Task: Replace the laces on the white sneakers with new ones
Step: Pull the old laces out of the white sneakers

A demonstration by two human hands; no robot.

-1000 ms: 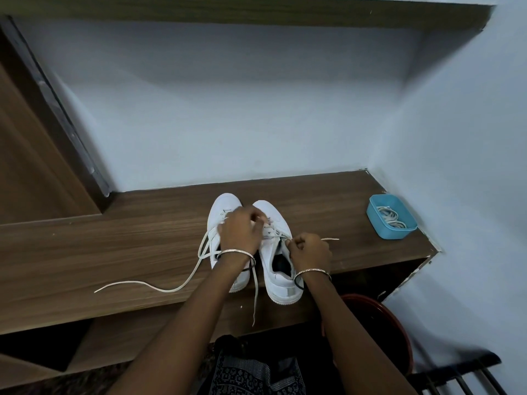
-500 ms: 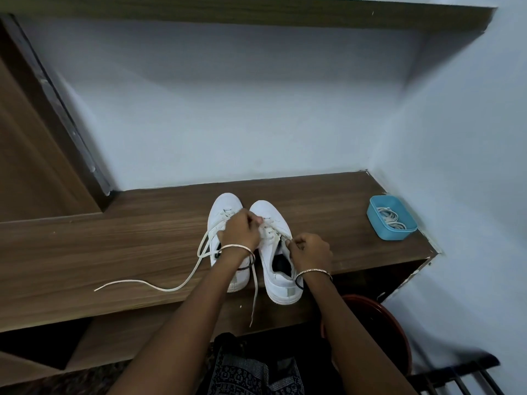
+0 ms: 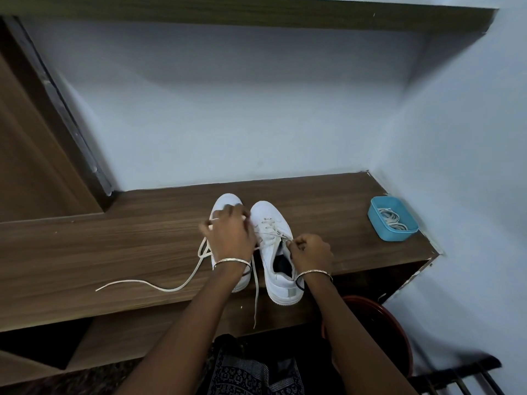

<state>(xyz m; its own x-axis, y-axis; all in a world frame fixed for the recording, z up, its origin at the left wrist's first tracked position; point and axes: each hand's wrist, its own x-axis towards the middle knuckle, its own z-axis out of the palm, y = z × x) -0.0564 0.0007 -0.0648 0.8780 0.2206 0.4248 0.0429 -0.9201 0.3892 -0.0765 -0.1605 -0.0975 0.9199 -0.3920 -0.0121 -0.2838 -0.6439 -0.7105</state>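
Observation:
Two white sneakers stand side by side on the wooden shelf [image 3: 114,252], toes toward the wall. My left hand [image 3: 229,233] lies over the left sneaker [image 3: 226,202], fingers curled around its lace. That loose lace [image 3: 159,286] trails left across the wood, and another end hangs over the front edge. My right hand [image 3: 310,249] pinches a lace end at the top eyelets of the right sneaker [image 3: 273,223], which is laced across its front.
A blue plastic tub [image 3: 382,233] with coiled white laces sits at the shelf's right end near the wall. A red-brown bucket [image 3: 396,337] and a dark rack [image 3: 456,377] stand below on the right. A wooden panel rises at left.
My left hand has shifted from the gap between the shoes leftward onto the left sneaker. The lace end that stuck out right of my right hand is now drawn in.

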